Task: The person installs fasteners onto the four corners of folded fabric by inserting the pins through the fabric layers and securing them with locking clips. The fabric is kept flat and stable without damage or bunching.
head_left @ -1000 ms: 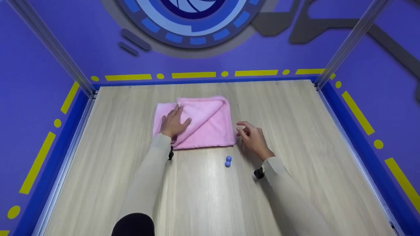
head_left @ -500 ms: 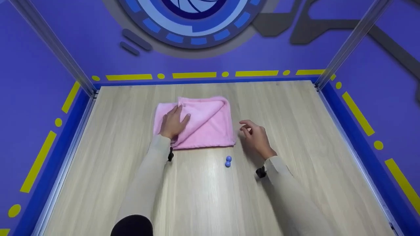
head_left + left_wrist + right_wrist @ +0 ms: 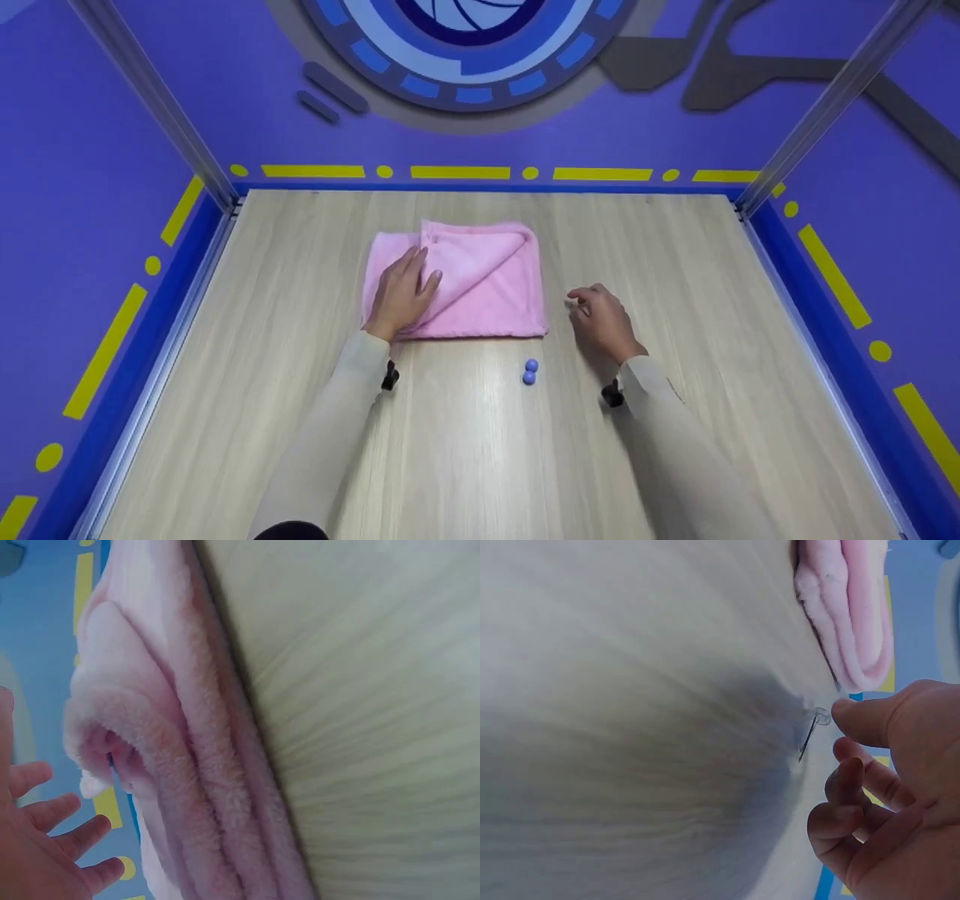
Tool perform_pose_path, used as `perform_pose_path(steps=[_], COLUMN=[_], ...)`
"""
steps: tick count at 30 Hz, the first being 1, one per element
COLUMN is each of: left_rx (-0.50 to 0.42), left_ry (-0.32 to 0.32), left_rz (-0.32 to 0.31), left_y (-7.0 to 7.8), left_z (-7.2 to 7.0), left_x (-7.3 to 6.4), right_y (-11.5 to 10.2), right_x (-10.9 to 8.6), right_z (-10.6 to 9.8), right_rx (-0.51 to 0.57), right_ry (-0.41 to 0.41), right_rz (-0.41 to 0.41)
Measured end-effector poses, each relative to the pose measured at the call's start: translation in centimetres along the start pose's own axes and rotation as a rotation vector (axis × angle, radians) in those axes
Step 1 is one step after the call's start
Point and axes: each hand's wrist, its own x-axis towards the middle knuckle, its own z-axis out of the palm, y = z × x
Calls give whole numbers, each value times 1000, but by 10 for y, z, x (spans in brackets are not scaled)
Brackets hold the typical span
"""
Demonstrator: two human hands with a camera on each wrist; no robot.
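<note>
A pink folded towel (image 3: 495, 292) lies on the table, its top layer turned back on a diagonal. My left hand (image 3: 403, 295) rests flat on the towel's left part, fingers pointing away. In the left wrist view, the fluffy folded edges of the towel show beside my spread fingers (image 3: 96, 836). To the right of the towel is my right hand (image 3: 604, 324), fingers curled, low over the table. At its thumb and index fingertips it pinches a small clear-headed pin (image 3: 822, 717) with a thin dark shaft. Two small blue balls (image 3: 530, 371) sit together in front of the towel.
A light wood-grain table (image 3: 465, 450) carries everything. Purple walls with yellow markings (image 3: 460, 172) and metal corner posts (image 3: 825, 97) enclose its back and sides. A dark rounded shape (image 3: 292, 531) shows at the bottom edge.
The head view has shifted, so the scene sits a little to the right. My right hand has drawn slightly away from the towel and turned, its fingers closer together. My left hand stays on the towel.
</note>
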Motion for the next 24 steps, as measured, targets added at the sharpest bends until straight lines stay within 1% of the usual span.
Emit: perform_pose_path(steps=[2, 5, 11, 14, 18, 24], left_rx=[-7, -8, -10, -15, -17, -9], left_ry=[-6, -8, 65, 69, 56, 71], left_rz=[-6, -11, 13, 6, -10, -5], left_y=[3, 5, 5, 5, 4, 1], left_z=[-4, -9, -14, -14, -15, -16], left_x=[-6, -16, -31, -38, -44, -50], right_y=[2, 4, 9, 11, 12, 10], right_x=[1, 2, 1, 0, 1, 4], right_z=[1, 3, 4, 4, 5, 8], right_rx=[-25, -58, -84, -77, -62, -65], right_ry=[-12, -22, -19, -4, 6, -3], right_rz=[4, -14, -46, -43, -54, -77])
